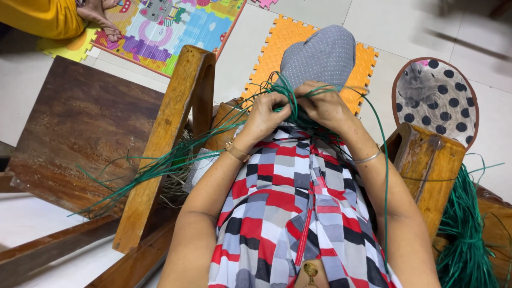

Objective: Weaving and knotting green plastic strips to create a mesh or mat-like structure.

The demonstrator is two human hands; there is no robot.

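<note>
My left hand (265, 113) and my right hand (324, 104) meet over my lap, both closed on thin green plastic strands (288, 95) that bunch between the fingers. More of those strands (160, 165) trail left past a wooden chair arm (170, 128). One long strand loops down along my right forearm. A grey dotted cushion-like cloth (322, 53) lies just beyond my hands. I wear a red, grey and white checked garment (290, 208) and thin bangles on both wrists.
A second wooden chair arm (429, 165) stands at my right, with a thick bundle of green strands (466, 240) beside it. A dark wooden table (80, 128) is at left. Orange foam mat (272, 48), a colourful play mat with another person's foot (104, 21), and a polka-dot fan-shaped piece (437, 98) lie on the floor.
</note>
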